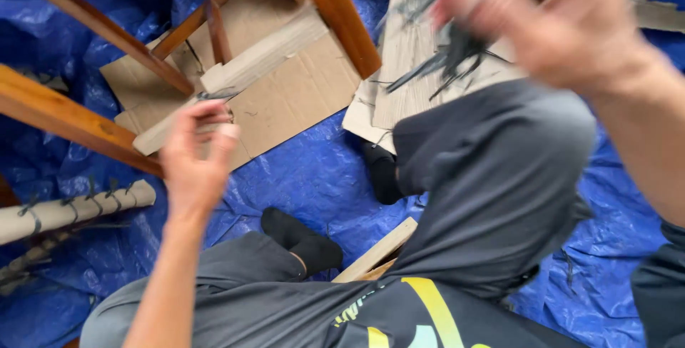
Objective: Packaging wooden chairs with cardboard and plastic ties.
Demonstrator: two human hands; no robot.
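Note:
My left hand [194, 155] is raised over the blue tarp, fingers pinched on a small dark strip [216, 95] at its fingertips, just in front of a flat pale wooden slat [264, 55]. My right hand [549, 19] is blurred at the upper right, closed on a bundle of dark thin strips [446, 52] that hang down over a sheet of cardboard [407, 48]. My knees in grey trousers and black socks fill the lower middle.
Brown wooden furniture legs [335, 12] cross the upper left above flattened cardboard [300, 98]. A pale roll tied with dark strips [71, 209] lies at the left. Blue tarp [314, 177] covers the floor. A wooden piece [374, 251] lies between my legs.

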